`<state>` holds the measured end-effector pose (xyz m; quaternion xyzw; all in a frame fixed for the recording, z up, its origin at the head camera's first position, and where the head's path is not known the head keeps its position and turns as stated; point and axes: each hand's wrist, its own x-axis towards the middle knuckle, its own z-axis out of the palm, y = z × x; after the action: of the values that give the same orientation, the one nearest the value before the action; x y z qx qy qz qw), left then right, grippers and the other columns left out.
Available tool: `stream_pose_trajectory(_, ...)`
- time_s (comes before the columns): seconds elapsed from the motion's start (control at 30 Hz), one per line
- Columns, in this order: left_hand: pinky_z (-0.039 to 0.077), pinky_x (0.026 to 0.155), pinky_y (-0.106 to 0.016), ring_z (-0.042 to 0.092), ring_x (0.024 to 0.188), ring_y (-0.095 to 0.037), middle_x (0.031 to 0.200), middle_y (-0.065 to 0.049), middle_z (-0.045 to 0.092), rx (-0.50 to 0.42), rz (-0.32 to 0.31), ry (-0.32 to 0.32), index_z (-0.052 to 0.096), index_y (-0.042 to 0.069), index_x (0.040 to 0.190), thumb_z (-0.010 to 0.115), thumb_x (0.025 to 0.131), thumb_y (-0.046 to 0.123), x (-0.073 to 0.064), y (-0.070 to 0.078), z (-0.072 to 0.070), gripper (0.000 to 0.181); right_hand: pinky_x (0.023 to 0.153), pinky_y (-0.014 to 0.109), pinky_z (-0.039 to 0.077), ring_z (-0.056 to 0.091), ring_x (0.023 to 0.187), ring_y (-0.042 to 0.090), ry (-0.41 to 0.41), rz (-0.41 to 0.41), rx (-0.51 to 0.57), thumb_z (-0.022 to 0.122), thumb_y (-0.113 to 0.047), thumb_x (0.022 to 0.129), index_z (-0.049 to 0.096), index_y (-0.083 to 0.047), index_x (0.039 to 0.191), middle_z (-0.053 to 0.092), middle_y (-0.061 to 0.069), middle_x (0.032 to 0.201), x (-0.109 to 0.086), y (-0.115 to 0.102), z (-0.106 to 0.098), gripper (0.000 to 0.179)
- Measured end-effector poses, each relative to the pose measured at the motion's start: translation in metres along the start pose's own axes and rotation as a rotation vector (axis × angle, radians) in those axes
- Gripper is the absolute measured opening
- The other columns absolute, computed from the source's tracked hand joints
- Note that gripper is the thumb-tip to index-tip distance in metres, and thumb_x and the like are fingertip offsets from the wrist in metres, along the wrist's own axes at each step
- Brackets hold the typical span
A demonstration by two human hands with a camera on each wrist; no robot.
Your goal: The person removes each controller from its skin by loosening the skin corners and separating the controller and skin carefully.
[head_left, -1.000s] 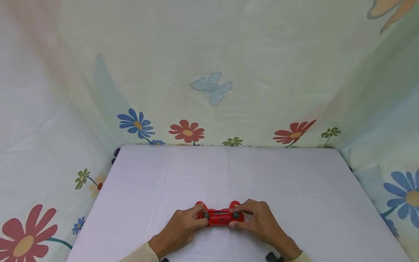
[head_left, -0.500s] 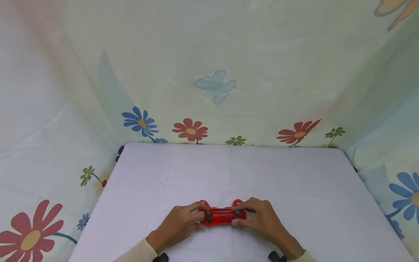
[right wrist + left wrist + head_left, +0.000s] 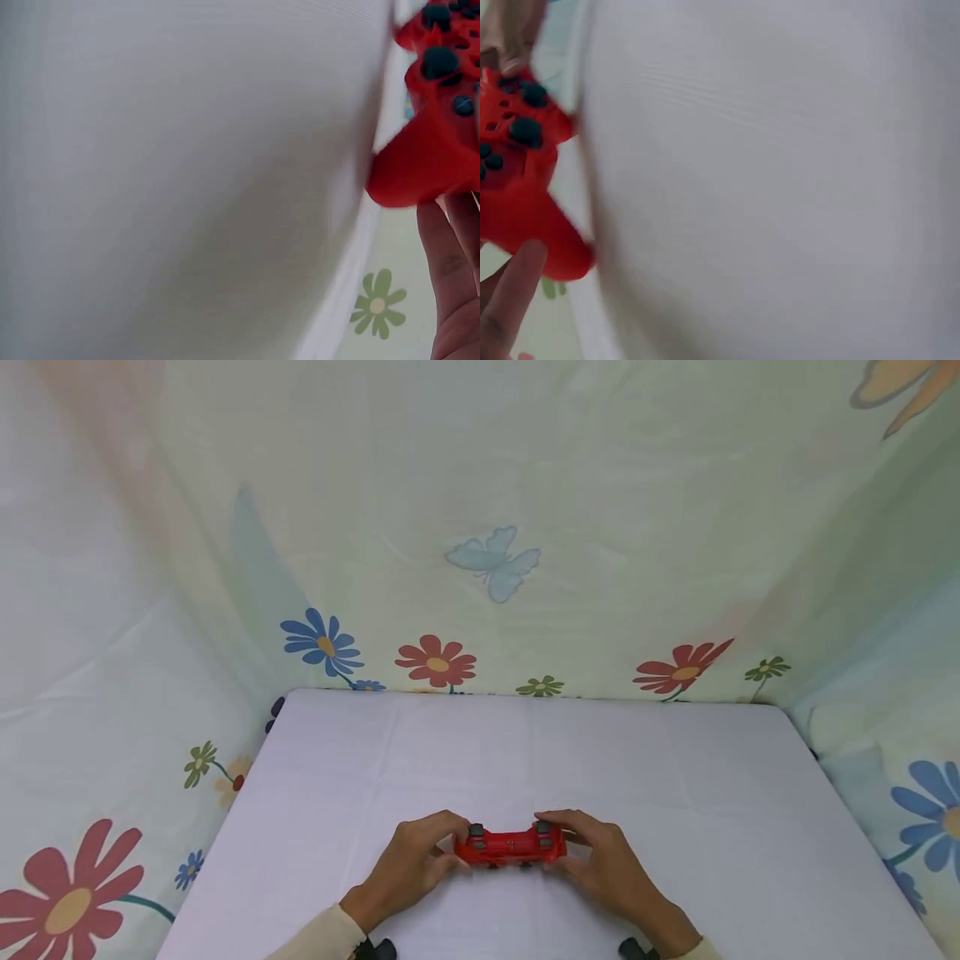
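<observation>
A red game controller (image 3: pixel 510 847) is between both hands near the front middle of the white table. Its shoulder edge with the dark triggers faces up in the head view. My left hand (image 3: pixel 420 856) holds its left end, fingers at the top and thumb below. At the right end, my right hand (image 3: pixel 600 860) grips it the same way. Dark thumbsticks and buttons show on the controller (image 3: pixel 529 210) in the left wrist view, with the left thumb (image 3: pixel 517 289) against one handle. The right wrist view has the controller (image 3: pixel 427 161) over the right fingers (image 3: pixel 450 262).
White cloth covers the table (image 3: pixel 637 760). Behind and beside it hangs a pale curtain (image 3: pixel 360 527) printed with flowers and butterflies. A dark wrist strap piece (image 3: pixel 633 948) shows near the right sleeve.
The controller has been tilted, so its handles no longer show beyond it and the triggers now lie at its upper edge. Both hands have shifted their fingers toward its outer ends.
</observation>
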<state>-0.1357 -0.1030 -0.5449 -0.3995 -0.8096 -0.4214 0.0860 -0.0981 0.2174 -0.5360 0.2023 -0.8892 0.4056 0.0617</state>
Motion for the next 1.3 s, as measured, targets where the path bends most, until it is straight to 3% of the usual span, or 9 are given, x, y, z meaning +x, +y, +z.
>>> stream_pose_trajectory(0.13, 0.059, 0.066, -0.019, 0.078, 0.105, -0.017, 0.117, 0.009, 0.075, -0.153, -0.208, -0.030, 0.065, 0.028, 0.108, 0.089, 0.085, 0.019, 0.006, 0.004, -0.008, 0.034, 0.084, 0.028, 0.064, 0.073, 0.111, 0.010, 0.014, 0.087, 0.154, 0.093, -0.017, 0.078, 0.063, -0.021, 0.124, 0.075, -0.004, 0.122, 0.005, -0.001, -0.005, 0.055)
stream_pose_trajectory(0.27, 0.060, 0.067, -0.026, 0.079, 0.106, -0.024, 0.121, 0.007, 0.074, -0.251, -0.319, -0.074, 0.065, 0.031, 0.109, 0.085, 0.090, 0.024, 0.011, -0.001, -0.014, 0.028, 0.082, 0.026, 0.064, 0.073, 0.107, 0.009, -0.002, 0.076, 0.221, 0.091, -0.025, 0.080, 0.062, -0.021, 0.113, 0.076, 0.000, 0.115, 0.010, 0.001, -0.006, 0.044)
stream_pose_trajectory(0.43, 0.062, 0.070, -0.027, 0.078, 0.111, -0.025, 0.119, 0.006, 0.069, -0.301, -0.342, -0.146, 0.061, 0.028, 0.107, 0.082, 0.092, 0.025, 0.019, -0.009, -0.019, 0.026, 0.079, 0.028, 0.064, 0.073, 0.110, 0.007, -0.006, 0.061, 0.240, 0.091, -0.027, 0.080, 0.062, -0.024, 0.099, 0.078, 0.000, 0.114, 0.017, 0.008, -0.006, 0.035)
stream_pose_trajectory(0.57, 0.063, 0.071, -0.028, 0.077, 0.112, -0.024, 0.115, 0.002, 0.064, -0.321, -0.349, -0.181, 0.058, 0.024, 0.105, 0.079, 0.094, 0.009, 0.022, -0.011, -0.020, 0.027, 0.082, 0.029, 0.064, 0.072, 0.104, 0.010, -0.037, 0.103, 0.254, 0.090, -0.029, 0.082, 0.063, -0.024, 0.107, 0.075, 0.000, 0.113, 0.021, 0.009, -0.006, 0.038)
stream_pose_trajectory(0.73, 0.061, 0.072, -0.027, 0.078, 0.107, -0.020, 0.117, 0.002, 0.064, -0.328, -0.373, -0.164, 0.058, 0.023, 0.101, 0.074, 0.094, -0.001, 0.020, -0.012, -0.017, 0.030, 0.085, 0.029, 0.063, 0.069, 0.097, 0.011, -0.059, 0.158, 0.255, 0.089, -0.030, 0.084, 0.059, -0.023, 0.121, 0.073, 0.000, 0.119, 0.022, 0.008, -0.006, 0.049)
stream_pose_trajectory(0.97, 0.061, 0.082, -0.026, 0.077, 0.112, -0.021, 0.123, 0.001, 0.064, -0.364, -0.410, -0.149, 0.056, 0.026, 0.116, 0.079, 0.095, 0.014, 0.019, -0.012, -0.016, 0.034, 0.084, 0.027, 0.063, 0.069, 0.097, 0.011, -0.057, 0.129, 0.286, 0.089, -0.025, 0.084, 0.062, -0.022, 0.112, 0.070, 0.000, 0.109, 0.023, 0.010, -0.005, 0.040)
stream_pose_trajectory(1.07, 0.061, 0.088, -0.027, 0.077, 0.110, -0.020, 0.124, 0.001, 0.064, -0.357, -0.410, -0.147, 0.055, 0.027, 0.121, 0.079, 0.096, 0.017, 0.020, -0.013, -0.015, 0.037, 0.084, 0.027, 0.063, 0.069, 0.096, 0.012, -0.049, 0.141, 0.309, 0.089, -0.025, 0.084, 0.060, -0.019, 0.117, 0.070, 0.001, 0.112, 0.023, 0.011, -0.003, 0.044)
stream_pose_trajectory(1.3, 0.061, 0.086, -0.026, 0.077, 0.107, -0.018, 0.122, 0.001, 0.066, -0.364, -0.412, -0.136, 0.061, 0.027, 0.114, 0.080, 0.095, 0.013, 0.020, -0.014, -0.015, 0.030, 0.087, 0.024, 0.062, 0.067, 0.097, 0.013, -0.048, 0.196, 0.325, 0.089, -0.025, 0.085, 0.063, -0.021, 0.118, 0.070, 0.003, 0.115, 0.024, 0.012, -0.004, 0.042)
